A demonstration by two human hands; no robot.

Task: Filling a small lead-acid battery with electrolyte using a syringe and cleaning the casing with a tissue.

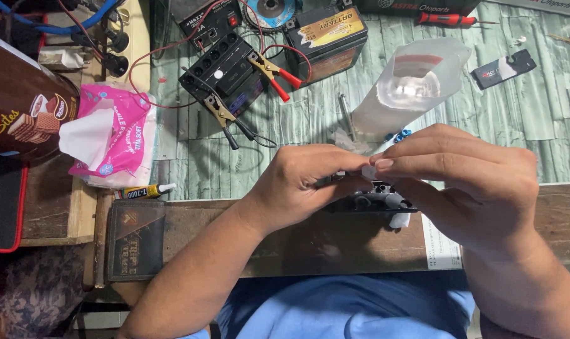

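view: one camera on my head | facing: steeply down over my lap onto the pale green plank-patterned bench top (536,107) | range: close, my hands fill centre

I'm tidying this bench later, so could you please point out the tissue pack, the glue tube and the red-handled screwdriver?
tissue pack (125,135), head view, pink wrapper.
glue tube (144,191), head view, yellow body.
red-handled screwdriver (445,19), head view, handle.

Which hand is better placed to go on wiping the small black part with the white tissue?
Probably the right hand: its fingertips pinch the white tissue scrap right above the small black plastic part, while the left hand grips and steadies that part.
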